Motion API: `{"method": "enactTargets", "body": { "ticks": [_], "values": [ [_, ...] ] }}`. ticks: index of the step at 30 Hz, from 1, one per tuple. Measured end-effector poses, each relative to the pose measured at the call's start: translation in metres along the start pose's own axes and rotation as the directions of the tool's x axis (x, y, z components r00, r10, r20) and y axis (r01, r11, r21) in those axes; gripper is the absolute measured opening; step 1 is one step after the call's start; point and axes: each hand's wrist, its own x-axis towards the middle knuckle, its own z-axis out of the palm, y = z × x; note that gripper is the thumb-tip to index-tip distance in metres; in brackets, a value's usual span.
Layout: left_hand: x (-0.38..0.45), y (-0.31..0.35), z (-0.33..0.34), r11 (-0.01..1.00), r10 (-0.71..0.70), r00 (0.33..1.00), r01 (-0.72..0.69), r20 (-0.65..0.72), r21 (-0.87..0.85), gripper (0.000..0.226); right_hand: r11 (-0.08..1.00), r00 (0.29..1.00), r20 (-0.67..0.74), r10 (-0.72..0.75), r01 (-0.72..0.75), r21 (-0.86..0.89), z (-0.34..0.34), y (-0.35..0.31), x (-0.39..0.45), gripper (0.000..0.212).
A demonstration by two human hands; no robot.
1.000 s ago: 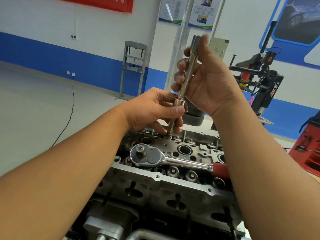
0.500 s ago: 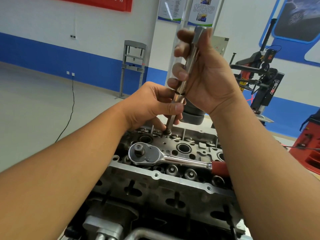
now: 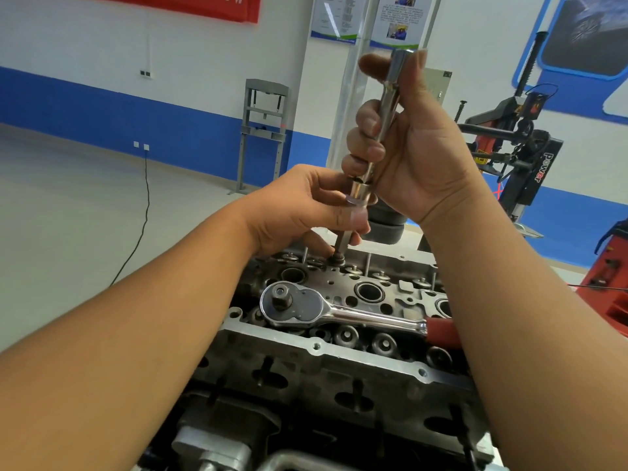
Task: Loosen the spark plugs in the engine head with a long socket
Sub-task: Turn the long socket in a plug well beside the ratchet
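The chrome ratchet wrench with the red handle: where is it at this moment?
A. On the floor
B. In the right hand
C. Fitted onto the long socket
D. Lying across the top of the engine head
D: the chrome ratchet wrench with the red handle lies flat across the grey metal engine head, untouched, while both hands hold the long silver socket above it.

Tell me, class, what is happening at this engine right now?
A person holds a long socket upright over the engine head. The right hand grips its upper shaft; the left hand pinches the lower end. The tip meets a fitting on the head. The ratchet lies unattached on the head.
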Motion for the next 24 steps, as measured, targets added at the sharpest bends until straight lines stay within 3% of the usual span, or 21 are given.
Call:
{"method": "enactTargets", "body": {
  "ticks": [4,6,9,19,24],
  "values": [
    [0.001,-0.005,0.000,0.921,-0.140,0.990,0.122,0.021,0.371,0.032,0.999,1.000,-0.006,0.017,-0.017,-0.035,-0.004,0.007,0.003,0.042],
    [0.002,-0.005,0.001,0.877,-0.160,0.987,0.146,-0.009,0.457,0.027,0.999,0.999,-0.019,0.036,-0.036,-0.030,-0.004,0.010,0.004,0.042],
    [0.001,-0.006,0.000,0.873,-0.151,0.988,0.147,-0.028,0.466,0.023,0.997,0.996,-0.033,0.078,-0.078,-0.003,-0.004,0.008,0.008,0.049],
    [0.003,0.008,0.021,0.927,-0.045,0.968,0.133,-0.247,0.352,0.036,0.990,0.976,-0.200,0.082,-0.103,-0.099,0.015,-0.017,0.019,0.032],
    [-0.005,0.018,0.031,0.783,-0.191,0.936,0.327,-0.295,0.529,0.013,0.990,0.958,-0.285,0.013,-0.053,-0.134,0.023,-0.020,0.010,0.030]
  ]
}}
